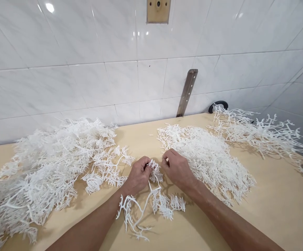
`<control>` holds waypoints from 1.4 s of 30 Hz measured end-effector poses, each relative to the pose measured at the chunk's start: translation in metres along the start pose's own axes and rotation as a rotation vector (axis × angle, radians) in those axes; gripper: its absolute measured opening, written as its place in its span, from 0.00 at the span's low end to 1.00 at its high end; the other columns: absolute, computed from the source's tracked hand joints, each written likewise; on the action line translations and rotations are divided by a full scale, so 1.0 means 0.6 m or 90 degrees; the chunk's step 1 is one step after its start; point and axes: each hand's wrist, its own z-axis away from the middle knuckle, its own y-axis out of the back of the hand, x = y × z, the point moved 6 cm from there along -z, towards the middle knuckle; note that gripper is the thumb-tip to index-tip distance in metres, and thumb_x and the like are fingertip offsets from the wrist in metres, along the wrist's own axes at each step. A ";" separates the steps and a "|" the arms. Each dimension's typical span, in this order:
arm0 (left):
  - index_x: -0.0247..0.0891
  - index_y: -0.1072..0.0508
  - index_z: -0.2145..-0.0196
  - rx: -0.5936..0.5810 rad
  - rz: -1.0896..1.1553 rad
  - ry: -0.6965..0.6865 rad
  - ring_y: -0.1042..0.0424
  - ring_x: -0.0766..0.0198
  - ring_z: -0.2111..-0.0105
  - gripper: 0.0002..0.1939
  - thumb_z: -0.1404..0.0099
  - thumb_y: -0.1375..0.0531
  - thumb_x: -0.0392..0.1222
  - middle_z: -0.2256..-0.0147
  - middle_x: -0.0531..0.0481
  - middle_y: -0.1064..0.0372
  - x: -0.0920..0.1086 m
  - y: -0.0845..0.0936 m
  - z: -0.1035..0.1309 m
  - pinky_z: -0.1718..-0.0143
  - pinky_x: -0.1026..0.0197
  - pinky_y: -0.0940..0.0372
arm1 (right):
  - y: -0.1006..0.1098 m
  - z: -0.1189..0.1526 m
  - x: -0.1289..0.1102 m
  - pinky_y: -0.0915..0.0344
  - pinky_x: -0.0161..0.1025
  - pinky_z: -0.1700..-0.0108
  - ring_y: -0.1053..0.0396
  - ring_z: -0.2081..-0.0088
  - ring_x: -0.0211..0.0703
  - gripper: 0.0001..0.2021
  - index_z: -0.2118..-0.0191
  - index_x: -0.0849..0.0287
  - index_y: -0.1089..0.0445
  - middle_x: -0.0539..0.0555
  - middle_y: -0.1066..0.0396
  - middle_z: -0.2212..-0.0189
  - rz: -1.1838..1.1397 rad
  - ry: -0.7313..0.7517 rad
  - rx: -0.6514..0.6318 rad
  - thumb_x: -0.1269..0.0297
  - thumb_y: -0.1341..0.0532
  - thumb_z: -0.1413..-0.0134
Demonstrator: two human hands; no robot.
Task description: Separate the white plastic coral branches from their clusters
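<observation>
My left hand [138, 177] pinches a white branched plastic sprig [155, 191] near its top, and the forked stems hang down toward the table's front. Some of its tips carry dense comb-like tufts; the lower left stems look barer. Just right of the sprig's upper tuft, my right hand [176, 168] is closed with thumb and fingertips together; whatever lies between them is too small or hidden to make out. Beside that hand lies a pile of small loose white pieces [206, 153]. A few tufted sprigs [109, 167] rest left of my left hand.
A large heap of white tufted sprigs [54, 167] covers the table's left side. Bare white branches [261, 132] lie at the back right, near a black ring [218, 105]. A metal strip with holes [187, 92] leans on the tiled wall [88, 83] behind the table [277, 209].
</observation>
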 end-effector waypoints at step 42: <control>0.39 0.36 0.75 0.051 -0.142 -0.047 0.41 0.65 0.75 0.09 0.37 0.46 0.35 0.77 0.55 0.40 0.018 -0.010 0.004 0.71 0.62 0.46 | -0.003 0.026 -0.031 0.38 0.38 0.69 0.32 0.72 0.40 0.08 0.68 0.58 0.29 0.54 0.28 0.68 0.048 0.084 -0.065 0.74 0.42 0.40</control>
